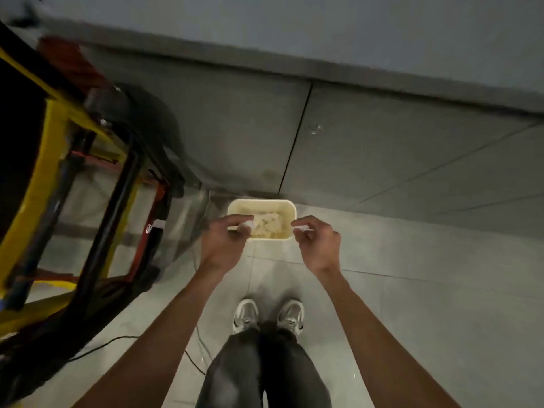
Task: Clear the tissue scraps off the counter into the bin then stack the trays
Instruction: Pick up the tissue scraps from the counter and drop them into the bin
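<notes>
A cream rectangular bin (290,209) stands on the floor against the grey cabinet front, with crumpled tissue scraps (269,226) piled inside. My left hand (225,240) hovers over the bin's left rim and pinches a white tissue scrap (246,225). Over the right rim, my right hand (318,241) pinches another white scrap (301,229). Both hands have their fingers curled. The counter top and the trays are out of view.
Grey cabinet doors (382,148) rise behind the bin. A yellow, black and red frame cart (73,178) stands at the left. A dark cable (117,340) trails across the pale tiled floor. My white shoes (269,315) stand just before the bin.
</notes>
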Demonstrator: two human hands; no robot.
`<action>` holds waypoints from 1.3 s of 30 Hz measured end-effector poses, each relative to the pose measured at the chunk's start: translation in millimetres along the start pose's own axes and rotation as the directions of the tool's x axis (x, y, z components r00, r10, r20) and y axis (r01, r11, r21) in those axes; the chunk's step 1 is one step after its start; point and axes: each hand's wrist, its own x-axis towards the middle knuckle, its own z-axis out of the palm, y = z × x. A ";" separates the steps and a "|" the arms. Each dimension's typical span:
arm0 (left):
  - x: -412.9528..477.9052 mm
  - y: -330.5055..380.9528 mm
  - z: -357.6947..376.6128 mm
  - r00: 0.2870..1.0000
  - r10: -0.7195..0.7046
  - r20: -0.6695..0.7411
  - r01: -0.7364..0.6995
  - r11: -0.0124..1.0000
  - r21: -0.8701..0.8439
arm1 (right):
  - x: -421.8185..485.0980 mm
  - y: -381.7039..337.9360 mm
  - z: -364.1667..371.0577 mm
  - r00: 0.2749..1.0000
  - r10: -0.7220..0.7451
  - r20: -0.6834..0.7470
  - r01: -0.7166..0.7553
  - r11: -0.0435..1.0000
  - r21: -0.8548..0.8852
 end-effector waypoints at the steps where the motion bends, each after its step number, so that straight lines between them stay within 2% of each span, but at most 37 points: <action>1: 16.7 -17.9 15.4 1.000 0.002 0.004 -0.002 1.000 -0.008 | 14.4 15.9 15.2 1.000 -0.017 0.015 0.018 0.999 -0.036; 3: 47.8 -48.3 45.2 0.999 -0.009 0.035 0.009 1.000 0.015 | 43.2 43.9 44.7 0.995 -0.042 0.088 0.052 0.991 -0.119; 8: 117.2 -106.5 112.1 0.999 -0.035 0.027 0.028 0.973 0.229 | 113.0 85.0 110.4 0.960 -0.092 0.264 0.190 0.908 -0.373; 13: 159.2 -146.0 179.7 0.988 -0.111 0.103 0.068 0.932 0.356 | 160.3 102.4 157.3 0.874 -0.129 0.469 0.416 0.699 -0.582; 17: 171.1 -163.7 217.9 0.941 -0.139 0.308 -0.019 0.889 0.458 | 174.3 119.2 176.5 0.822 -0.075 0.565 0.491 0.595 -0.636; 22: 161.8 -154.4 191.2 0.913 -0.136 0.385 -0.135 0.790 0.598 | 157.2 107.9 149.6 0.852 0.002 0.524 0.380 0.687 -0.620; 29: 101.8 -70.4 88.4 0.951 -0.036 0.309 -0.200 0.689 0.697 | 89.9 21.9 62.9 0.941 -0.048 0.335 0.227 0.824 -0.519; 34: 28.6 29.6 19.7 0.962 0.084 0.259 -0.236 0.729 0.642 | 20.3 -66.7 -17.5 0.967 -0.080 0.240 0.178 0.889 -0.421; 39: -47.1 122.6 -61.0 0.953 0.213 0.214 -0.299 0.769 0.565 | -59.1 -156.2 -109.4 0.978 -0.174 0.116 0.203 0.921 -0.332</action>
